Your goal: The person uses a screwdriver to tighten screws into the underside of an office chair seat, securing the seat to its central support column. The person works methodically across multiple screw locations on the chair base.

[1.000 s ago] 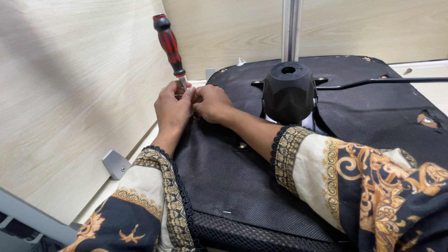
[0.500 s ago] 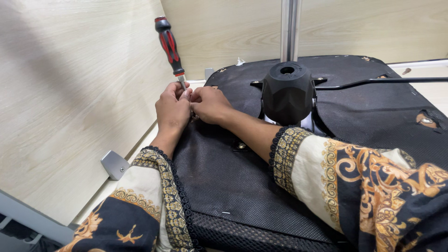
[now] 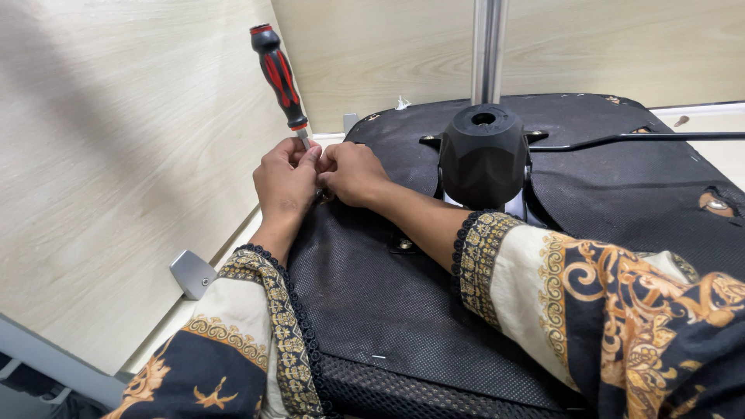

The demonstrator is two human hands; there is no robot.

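While both hands pinch together, left hand [image 3: 285, 180] steadies red-black screwdriver [image 3: 281, 76].

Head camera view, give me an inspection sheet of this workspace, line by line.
Surface: black fabric seat underside, lying flat.
Job's things: red-and-black screwdriver, tilted, tip hidden between the hands.
Clutter: grey metal bracket beside the seat.
Grippers: left hand and right hand touching, fingers around the shaft.
Cables: nothing seen; a black lever runs right from the black mechanism housing.
Surroundings: pale wood panels, chrome column.
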